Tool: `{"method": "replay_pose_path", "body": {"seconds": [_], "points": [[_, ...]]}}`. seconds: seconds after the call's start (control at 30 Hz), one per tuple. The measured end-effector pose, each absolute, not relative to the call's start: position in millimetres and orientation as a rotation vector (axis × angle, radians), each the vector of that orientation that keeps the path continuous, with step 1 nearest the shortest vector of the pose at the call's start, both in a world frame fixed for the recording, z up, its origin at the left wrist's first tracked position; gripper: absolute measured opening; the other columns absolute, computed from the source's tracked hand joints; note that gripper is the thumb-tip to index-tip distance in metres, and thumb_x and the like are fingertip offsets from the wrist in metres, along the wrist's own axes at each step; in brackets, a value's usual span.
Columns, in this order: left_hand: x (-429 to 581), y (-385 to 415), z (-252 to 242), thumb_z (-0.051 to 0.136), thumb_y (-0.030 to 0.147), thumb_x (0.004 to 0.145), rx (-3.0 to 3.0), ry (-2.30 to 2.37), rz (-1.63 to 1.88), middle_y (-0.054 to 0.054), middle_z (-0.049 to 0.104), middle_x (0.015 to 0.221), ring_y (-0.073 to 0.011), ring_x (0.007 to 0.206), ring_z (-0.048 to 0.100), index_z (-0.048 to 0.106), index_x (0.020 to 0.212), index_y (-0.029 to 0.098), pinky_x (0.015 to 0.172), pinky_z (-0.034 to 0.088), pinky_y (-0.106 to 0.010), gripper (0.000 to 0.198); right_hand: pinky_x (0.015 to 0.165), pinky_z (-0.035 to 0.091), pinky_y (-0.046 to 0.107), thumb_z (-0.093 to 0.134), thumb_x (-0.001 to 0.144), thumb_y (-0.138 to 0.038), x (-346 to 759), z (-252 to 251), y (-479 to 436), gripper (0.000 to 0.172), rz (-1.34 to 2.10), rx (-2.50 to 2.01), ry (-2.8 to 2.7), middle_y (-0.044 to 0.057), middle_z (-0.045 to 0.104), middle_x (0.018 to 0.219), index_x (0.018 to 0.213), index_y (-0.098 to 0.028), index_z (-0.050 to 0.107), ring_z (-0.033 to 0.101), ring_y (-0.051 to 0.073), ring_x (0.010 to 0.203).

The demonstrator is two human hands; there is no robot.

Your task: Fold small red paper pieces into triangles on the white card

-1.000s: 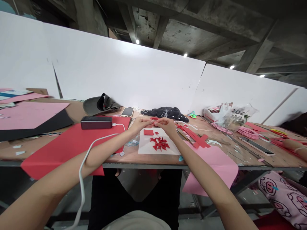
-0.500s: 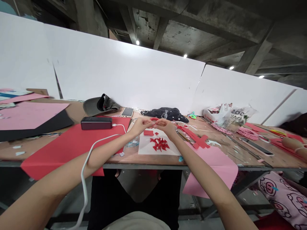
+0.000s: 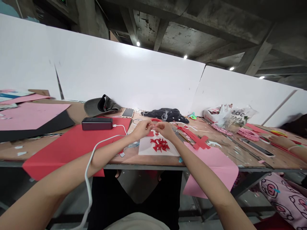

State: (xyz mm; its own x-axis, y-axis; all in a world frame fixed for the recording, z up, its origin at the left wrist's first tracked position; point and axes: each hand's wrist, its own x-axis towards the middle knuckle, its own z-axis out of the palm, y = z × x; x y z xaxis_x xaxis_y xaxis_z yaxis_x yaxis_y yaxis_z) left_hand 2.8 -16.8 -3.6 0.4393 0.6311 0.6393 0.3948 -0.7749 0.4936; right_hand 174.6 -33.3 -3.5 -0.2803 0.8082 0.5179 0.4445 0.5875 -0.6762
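Observation:
My left hand (image 3: 143,128) and my right hand (image 3: 164,130) meet fingertip to fingertip over the far part of a white sheet (image 3: 144,149). Both are closed in a pinch on a small piece of red paper, mostly hidden by the fingers. Just below them, a heap of small folded red paper pieces (image 3: 161,145) lies on the white sheet. A flat red paper piece (image 3: 150,134) shows partly under my left hand. Behind the fingertips is a red ring-shaped thing (image 3: 156,120), partly covered.
A power bank (image 3: 97,124) with a white cable (image 3: 96,147) over my left forearm rests on red paper (image 3: 72,145). Red strips (image 3: 195,137) and pink paper (image 3: 213,166) lie to the right. Behind are a cap (image 3: 102,106), phone (image 3: 128,112) and dark cloth (image 3: 168,114). Another person's hand (image 3: 279,140) works far right.
Both hands have come slightly lower, now partly covering the flat red paper on the white sheet. At the far right, the other person's hand has shifted left.

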Motion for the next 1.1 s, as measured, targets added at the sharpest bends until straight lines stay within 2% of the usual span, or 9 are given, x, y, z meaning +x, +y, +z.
{"method": "replay_pose_path", "body": {"seconds": [0.2,0.33,0.47,0.53,0.7,0.83,0.9,1.0,1.1], "points": [[1.1,-7.2,-5.4,0.045,0.040,0.085,2.204,0.788,1.162,-0.005,0.066,0.076,-0.0162,0.069,0.060,0.064,0.087,0.015,0.064,0.045,-0.025,0.031,0.053,0.038,0.023,0.053,0.079,-0.039,191.0,6.9,-30.5,0.027,0.299,-1.141,-1.904,0.001,0.059,0.058,0.067,-0.017,0.062,0.053,0.013,0.054],[-6.3,6.1,-19.3,0.068,0.029,0.065,2.453,0.885,0.977,-0.005,0.067,0.085,-0.0212,0.079,0.060,0.064,0.084,0.016,0.069,0.044,-0.028,0.023,0.054,0.035,0.024,0.040,0.086,-0.049,196.5,10.1,-31.5,0.048,0.065,-1.301,-1.757,0.002,0.059,0.055,0.058,-0.017,0.061,0.052,0.013,0.054],[-12.5,14.5,-28.9,0.062,0.017,0.066,2.520,0.877,0.808,-0.003,0.067,0.078,-0.0196,0.075,0.060,0.065,0.078,0.018,0.066,0.043,-0.027,0.012,0.055,0.034,0.024,0.035,0.088,-0.052,193.3,9.2,-33.7,0.052,-0.001,-1.321,-1.695,0.002,0.062,0.058,0.058,-0.017,0.059,0.053,0.013,0.055],[-12.7,16.3,-29.2,0.057,0.013,0.068,2.555,0.872,0.760,-0.002,0.066,0.072,-0.0183,0.069,0.059,0.064,0.071,0.017,0.062,0.041,-0.026,0.008,0.056,0.034,0.024,0.035,0.088,-0.050,192.1,8.2,-33.6,0.051,-0.002,-1.315,-1.705,0.002,0.063,0.060,0.059,-0.017,0.060,0.054,0.013,0.056],[-10.2,14.3,-21.4,0.043,0.005,0.070,2.720,0.985,0.803,-0.003,0.060,0.060,-0.0160,0.058,0.052,0.058,0.061,0.015,0.055,0.033,-0.026,0.020,0.058,0.038,0.025,0.034,0.090,-0.047,190.1,4.7,-31.5,0.050,0.040,-1.299,-1.751,0.003,0.063,0.060,0.062,-0.017,0.062,0.056,0.014,0.058],[-9.1,6.2,-11.6,0.039,0.010,0.077,2.694,1.007,0.985,-0.002,0.059,0.064,-0.0143,0.057,0.049,0.059,0.074,0.015,0.054,0.033,-0.025,0.021,0.067,0.045,0.025,0.053,0.081,-0.039,185.3,0.0,-30.7,0.024,0.247,-1.104,-1.869,0.004,0.068,0.083,0.085,-0.019,0.065,0.060,0.015,0.074],[-7.9,1.2,-6.7,0.039,0.012,0.078,2.658,0.898,1.028,-0.001,0.059,0.065,-0.0131,0.056,0.049,0.059,0.080,0.016,0.054,0.034,-0.024,0.021,0.069,0.047,0.026,0.062,0.074,-0.034,183.4,-2.5,-29.8,0.024,0.351,-1.018,-1.925,0.004,0.067,0.086,0.093,-0.019,0.064,0.061,0.015,0.076],[-4.7,-5.2,0.0,0.045,0.024,0.082,2.509,0.797,1.101,0.000,0.059,0.065,-0.0127,0.056,0.050,0.060,0.080,0.016,0.053,0.036,-0.023,0.017,0.063,0.047,0.026,0.063,0.071,-0.030,182.6,-4.8,-27.8,0.019,0.433,-0.972,-1.908,0.002,0.065,0.074,0.086,-0.018,0.063,0.059,0.015,0.069],[-1.7,-8.8,5.8,0.046,0.041,0.084,2.253,0.776,1.129,0.000,0.056,0.060,-0.0124,0.055,0.052,0.060,0.075,0.015,0.051,0.038,-0.022,0.031,0.064,0.049,0.027,0.063,0.071,-0.029,182.9,-4.3,-27.2,0.015,0.508,-0.909,-1.836,0.002,0.064,0.075,0.081,-0.018,0.061,0.061,0.016,0.071]]}}
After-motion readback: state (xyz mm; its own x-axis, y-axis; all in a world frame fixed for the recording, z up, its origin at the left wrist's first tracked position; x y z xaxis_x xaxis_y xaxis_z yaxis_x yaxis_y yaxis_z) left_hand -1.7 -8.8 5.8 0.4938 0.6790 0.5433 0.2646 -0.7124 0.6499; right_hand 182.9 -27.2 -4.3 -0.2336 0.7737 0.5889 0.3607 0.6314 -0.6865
